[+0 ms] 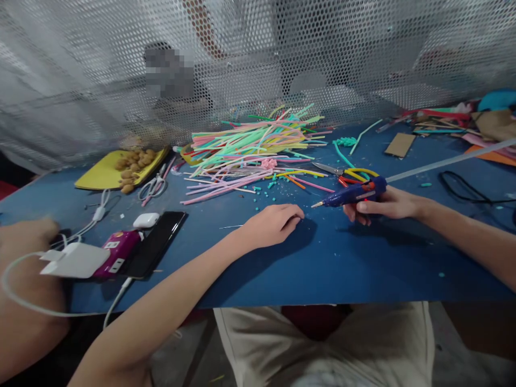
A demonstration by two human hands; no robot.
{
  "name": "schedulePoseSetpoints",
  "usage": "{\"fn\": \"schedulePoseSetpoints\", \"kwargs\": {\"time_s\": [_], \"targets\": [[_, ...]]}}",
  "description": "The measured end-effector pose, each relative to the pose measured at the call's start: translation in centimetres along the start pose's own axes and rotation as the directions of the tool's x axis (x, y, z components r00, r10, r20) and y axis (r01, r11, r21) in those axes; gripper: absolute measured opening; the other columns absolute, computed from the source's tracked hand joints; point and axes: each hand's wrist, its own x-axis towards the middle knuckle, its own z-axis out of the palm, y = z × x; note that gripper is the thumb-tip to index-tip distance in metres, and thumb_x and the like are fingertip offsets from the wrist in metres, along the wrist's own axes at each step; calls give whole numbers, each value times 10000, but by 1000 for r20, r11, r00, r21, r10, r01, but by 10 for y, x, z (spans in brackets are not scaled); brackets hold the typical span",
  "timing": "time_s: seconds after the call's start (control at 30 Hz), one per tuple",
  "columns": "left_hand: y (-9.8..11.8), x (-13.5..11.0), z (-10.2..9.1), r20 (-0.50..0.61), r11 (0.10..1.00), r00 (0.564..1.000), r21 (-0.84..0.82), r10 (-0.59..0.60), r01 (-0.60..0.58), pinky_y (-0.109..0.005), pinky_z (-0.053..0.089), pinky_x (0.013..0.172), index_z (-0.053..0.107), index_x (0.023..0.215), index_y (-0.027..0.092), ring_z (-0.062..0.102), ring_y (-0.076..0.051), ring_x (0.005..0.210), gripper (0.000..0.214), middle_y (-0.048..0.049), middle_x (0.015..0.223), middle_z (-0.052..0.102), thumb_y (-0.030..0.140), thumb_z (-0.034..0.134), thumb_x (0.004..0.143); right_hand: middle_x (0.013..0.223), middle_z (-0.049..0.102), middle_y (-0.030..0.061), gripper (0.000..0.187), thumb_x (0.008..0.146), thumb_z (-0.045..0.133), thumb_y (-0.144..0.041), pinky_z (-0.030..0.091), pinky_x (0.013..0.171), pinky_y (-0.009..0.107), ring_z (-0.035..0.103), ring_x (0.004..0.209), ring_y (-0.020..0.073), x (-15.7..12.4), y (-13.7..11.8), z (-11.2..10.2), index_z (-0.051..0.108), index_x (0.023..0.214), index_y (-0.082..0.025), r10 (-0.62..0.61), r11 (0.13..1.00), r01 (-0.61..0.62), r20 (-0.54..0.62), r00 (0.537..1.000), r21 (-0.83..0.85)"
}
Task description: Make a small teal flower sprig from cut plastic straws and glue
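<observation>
My right hand [387, 207] is wrapped round a blue glue gun [355, 194] with a long clear glue stick [447, 160] trailing back to the right. The gun's nozzle points left, just short of my left hand. My left hand [274, 223] rests knuckles-up on the blue table [322, 263], its fingers curled down and pinched at the tips; what they hold, if anything, is too small to see. Behind both hands lies a heap of coloured straws [253, 148] with small cut pieces scattered around.
Yellow-handled scissors [350, 173] lie beside the gun. At left are a black phone [155, 242], a pink power bank [119, 250], a white charger [76, 260], a second pair of scissors [153, 185] and a yellow tray [100, 172] of nuts. Perforated mesh [363, 59] walls the back. Card scraps are at right.
</observation>
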Motion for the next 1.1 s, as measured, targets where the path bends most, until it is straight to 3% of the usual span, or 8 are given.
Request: {"fn": "schedulePoseSetpoints", "kwargs": {"time_s": [0.1, 0.23, 0.47, 0.7, 0.93, 1.1], "targets": [[0, 0, -1, 21, 1000, 999, 4, -26, 26, -291, 507, 830, 632, 1077, 187, 703, -183, 927, 248, -61, 1024, 739, 245, 391, 1068, 899, 679, 92, 417, 1020, 547, -500, 563, 597, 235, 657, 672, 124, -4, 11, -2, 665, 965, -104, 25, 999, -23, -45, 999, 28], [0, 1, -4, 49, 999, 998, 14, 35, -35, -296, 500, 898, 639, 1130, 195, 700, -182, 1007, 295, -74, 1142, 729, 231, 351, 1076, 871, 694, 102, 495, 1001, 546, -572, 563, 610, 236, 658, 677, 133, -6, 19, -2, 668, 948, -95, 85, 996, -82, -71, 994, 36], [6, 0, -10, 91, 995, 991, 6, -99, 99, -260, 416, 637, 552, 1062, 204, 637, -145, 696, 202, -10, 839, 693, 283, 367, 1077, 822, 725, 119, 590, 984, 534, -630, 538, 540, 208, 635, 588, 113, -4, 18, -1, 704, 873, -76, 121, 992, -119, -45, 992, 47], [0, -2, -4, 125, 988, 990, 131, 65, -81, -273, 420, 699, 586, 1052, 230, 672, -157, 851, 222, -23, 1101, 718, 306, 379, 1079, 760, 734, 99, 568, 966, 567, -629, 517, 470, 200, 633, 530, 111, -3, 21, 0, 728, 829, -102, 137, 990, -136, -30, 990, 20], [-3, -1, -6, 153, 987, 984, 117, 90, -109, -262, 394, 656, 585, 1069, 233, 679, -145, 801, 174, -11, 1039, 751, 299, 424, 1066, 696, 723, 69, 507, 932, 640, -601, 517, 458, 188, 627, 498, 103, 0, 15, 0, 738, 802, -121, 213, 974, -213, 0, 977, -73], [-4, -1, -3, 137, 982, 982, 117, 130, -147, -265, 384, 646, 596, 1038, 230, 677, -139, 773, 162, -9, 1012, 759, 266, 439, 1055, 665, 704, 58, 483, 896, 689, -590, 527, 472, 197, 634, 502, 113, 0, 8, 7, 730, 755, -130, 223, 960, -227, -44, 974, -162]]}}
